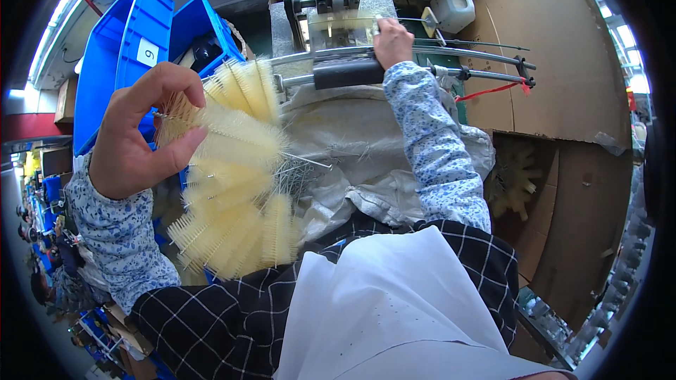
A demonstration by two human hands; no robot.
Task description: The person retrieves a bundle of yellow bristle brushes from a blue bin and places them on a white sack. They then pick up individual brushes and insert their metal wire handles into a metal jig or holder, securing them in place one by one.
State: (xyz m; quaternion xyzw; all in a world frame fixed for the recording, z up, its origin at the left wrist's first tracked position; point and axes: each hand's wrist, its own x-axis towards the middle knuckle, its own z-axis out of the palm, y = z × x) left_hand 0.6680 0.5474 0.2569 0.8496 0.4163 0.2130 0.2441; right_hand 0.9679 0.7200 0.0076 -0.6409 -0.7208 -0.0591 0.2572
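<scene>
My left hand [144, 127] curls its thumb and forefinger around the end of a cream bristle brush [236, 137]. The brush's bare wire stem points to the right. Below and behind it lies a pile of similar round brushes [229, 222], some fanned together. Farther off, my right hand [393, 42] is closed at the rails of a metal bench machine [338, 7], beside a black cylinder [346, 70]. What its fingers grip is mostly hidden. A pale translucent strip [341, 22] runs left from those fingers.
Blue bins [120, 56] stand at the left. Loose wire pieces [292, 176] lie on white sheeting [345, 127] before the machine. Rods with a red ribbon [493, 91] jut right, near a white jug [453, 5] and large cardboard [549, 49]. More brushes sit in a carton [553, 218].
</scene>
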